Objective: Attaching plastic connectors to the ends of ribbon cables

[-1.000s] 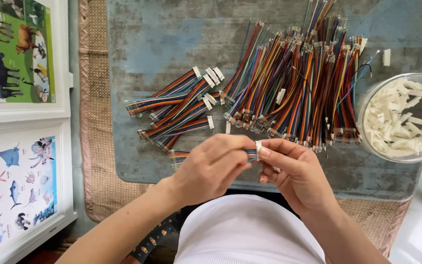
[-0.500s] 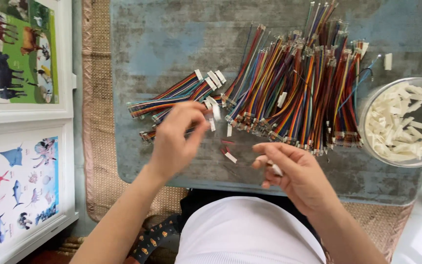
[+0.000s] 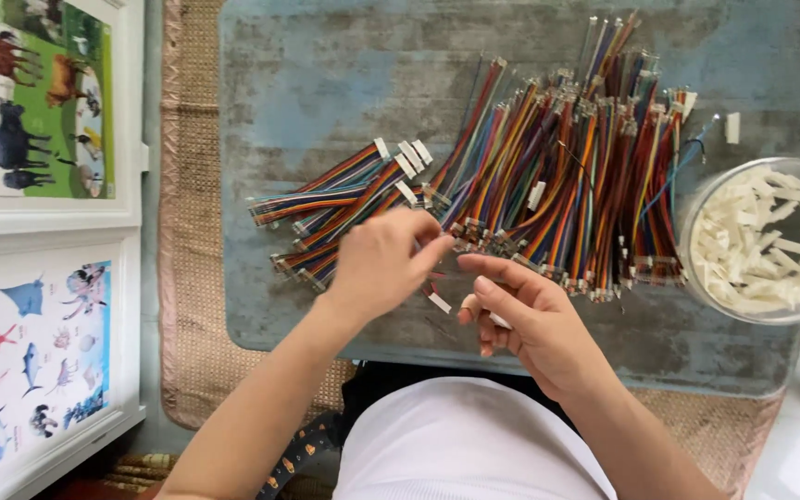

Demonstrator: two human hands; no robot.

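While I watch from the head camera, my left hand (image 3: 383, 262) hangs over the near end of the small pile of ribbon wires (image 3: 344, 199), its fingers curled down and pinched together at the tips; whether it actually grips a wire I cannot tell, since the hand covers the spot. My right hand (image 3: 522, 319) sits just beside it, palm turned up, fingers half curled around a small white plug (image 3: 500, 321) that shows between them. Another white plug piece (image 3: 439, 302) lies on the table (image 3: 326, 83) between the two hands. The big heap of coloured wires (image 3: 567, 176) spreads across the middle of the worn blue-grey table, touching the small pile at its left edge. A clear bowl (image 3: 696, 278) of white plugs stands at the right edge, near the heap. Two animal posters (image 3: 39, 102) lie to the left, beyond a woven mat (image 3: 187, 278)
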